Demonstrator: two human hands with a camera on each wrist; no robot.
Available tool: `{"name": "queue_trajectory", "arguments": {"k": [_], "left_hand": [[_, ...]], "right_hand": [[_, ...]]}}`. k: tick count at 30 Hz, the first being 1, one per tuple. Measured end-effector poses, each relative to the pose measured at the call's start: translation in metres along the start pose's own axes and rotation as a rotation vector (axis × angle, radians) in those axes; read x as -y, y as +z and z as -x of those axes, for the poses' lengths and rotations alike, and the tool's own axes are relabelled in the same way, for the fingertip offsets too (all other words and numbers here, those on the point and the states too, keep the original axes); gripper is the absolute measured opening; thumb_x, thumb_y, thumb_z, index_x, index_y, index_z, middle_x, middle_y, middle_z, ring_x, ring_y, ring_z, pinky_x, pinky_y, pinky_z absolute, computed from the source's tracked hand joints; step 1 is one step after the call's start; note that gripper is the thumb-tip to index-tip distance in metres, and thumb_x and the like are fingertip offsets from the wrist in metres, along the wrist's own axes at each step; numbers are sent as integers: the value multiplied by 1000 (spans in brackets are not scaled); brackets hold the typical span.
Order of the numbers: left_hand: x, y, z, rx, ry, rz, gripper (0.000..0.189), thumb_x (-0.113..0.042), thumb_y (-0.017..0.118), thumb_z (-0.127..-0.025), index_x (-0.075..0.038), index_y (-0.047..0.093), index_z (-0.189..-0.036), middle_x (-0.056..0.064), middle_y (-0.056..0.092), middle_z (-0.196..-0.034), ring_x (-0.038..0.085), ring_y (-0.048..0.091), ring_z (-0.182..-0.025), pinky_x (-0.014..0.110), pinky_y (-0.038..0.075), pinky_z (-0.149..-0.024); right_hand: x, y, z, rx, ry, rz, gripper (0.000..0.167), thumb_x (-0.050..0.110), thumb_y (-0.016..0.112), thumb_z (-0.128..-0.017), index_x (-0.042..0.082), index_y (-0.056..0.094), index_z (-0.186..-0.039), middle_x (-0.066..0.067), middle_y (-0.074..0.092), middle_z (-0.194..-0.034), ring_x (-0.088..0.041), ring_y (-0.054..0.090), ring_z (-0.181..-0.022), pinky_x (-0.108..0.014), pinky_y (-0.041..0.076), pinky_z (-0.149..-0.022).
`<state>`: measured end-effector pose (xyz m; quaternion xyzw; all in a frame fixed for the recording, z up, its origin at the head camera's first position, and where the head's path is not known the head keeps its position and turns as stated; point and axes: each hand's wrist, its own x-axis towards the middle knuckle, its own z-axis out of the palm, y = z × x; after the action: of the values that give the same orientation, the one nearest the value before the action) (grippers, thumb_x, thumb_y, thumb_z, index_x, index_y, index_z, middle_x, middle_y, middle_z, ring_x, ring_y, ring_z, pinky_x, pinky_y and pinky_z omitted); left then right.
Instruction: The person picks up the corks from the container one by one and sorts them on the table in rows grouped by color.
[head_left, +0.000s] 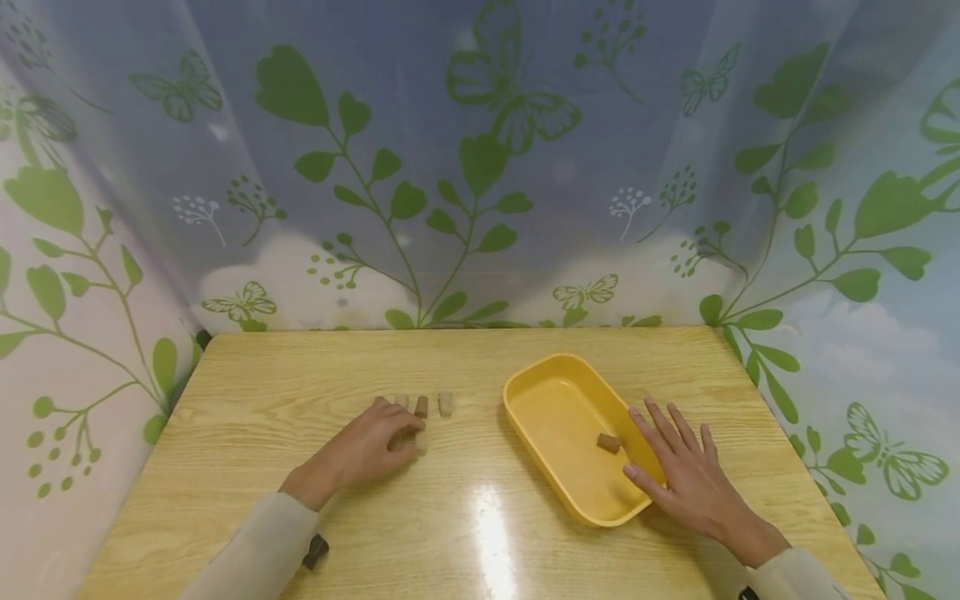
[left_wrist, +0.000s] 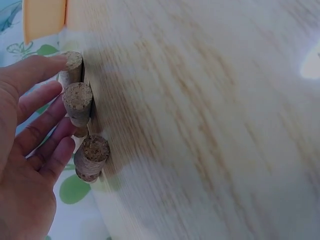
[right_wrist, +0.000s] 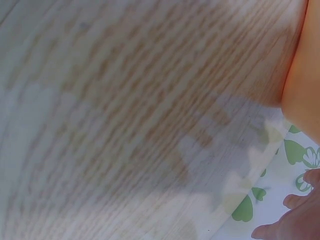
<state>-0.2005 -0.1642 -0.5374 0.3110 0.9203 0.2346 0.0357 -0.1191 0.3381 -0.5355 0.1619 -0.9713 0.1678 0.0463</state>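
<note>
My left hand [head_left: 375, 442] is over the left part of the table, its fingers loosely bent beside several small corks. By its thumb and index fingertips is a pale cork [head_left: 421, 442]. Past the fingers are a brown cork [head_left: 422, 407] and another pale cork [head_left: 446, 404]. In the left wrist view, the fingers lie behind a speckled cork [left_wrist: 78, 102], with a darker cork [left_wrist: 93, 155] below; a firm grip does not show. My right hand [head_left: 686, 471], fingers spread, is at the right rim of a yellow tray [head_left: 536, 442]. One brown cork [head_left: 609, 442] lies in that tray.
The wooden table [head_left: 285, 367] has a bright reflection near its front middle. Curtains [head_left: 420, 250] printed with leaves and butterflies hang behind and at both sides. In the right wrist view, the tray's wall [right_wrist: 305, 85] stands at the right edge.
</note>
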Motion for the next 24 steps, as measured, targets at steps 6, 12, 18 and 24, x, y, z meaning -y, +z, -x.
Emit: {"name": "queue_trajectory", "arguments": {"k": [6, 12, 18, 24], "left_hand": [[-3, -2, -1, -1, -20, 25, 36, -30, 79, -102, -11, 76, -132, 3, 74, -131, 25, 64, -124, 50, 57, -109], [-7, -8, -7, 10, -16, 38, 39, -32, 76, -104, -11, 73, -136, 7, 72, -138, 30, 63, -132, 54, 54, -115], [-15, -11, -20, 19, 31, 62, 38, -31, 74, -106, -11, 72, -139, 5, 73, -136, 28, 66, -125, 52, 57, -106], [-31, -11, -39, 31, 47, 114, 40, -38, 72, -107, -14, 72, -139, 1, 71, -138, 26, 66, -124, 60, 57, -100]], "right_hand": [[-1, 1, 0, 6, 2, -5, 81, 46, 67, -106, 19, 32, -173, -16, 20, -182, -57, 21, -161, -94, 14, -114], [-3, 4, -1, 10, 1, -8, 81, 45, 67, -106, 19, 30, -174, -11, 15, -184, -57, 20, -162, -94, 13, -114], [-2, 1, 0, 10, 2, 2, 81, 46, 66, -106, 21, 30, -174, -10, 16, -184, -56, 21, -162, -94, 15, -114], [-1, 0, -1, 4, -2, 8, 80, 46, 67, -106, 20, 31, -173, -15, 21, -182, -56, 22, -162, -94, 16, -113]]}}
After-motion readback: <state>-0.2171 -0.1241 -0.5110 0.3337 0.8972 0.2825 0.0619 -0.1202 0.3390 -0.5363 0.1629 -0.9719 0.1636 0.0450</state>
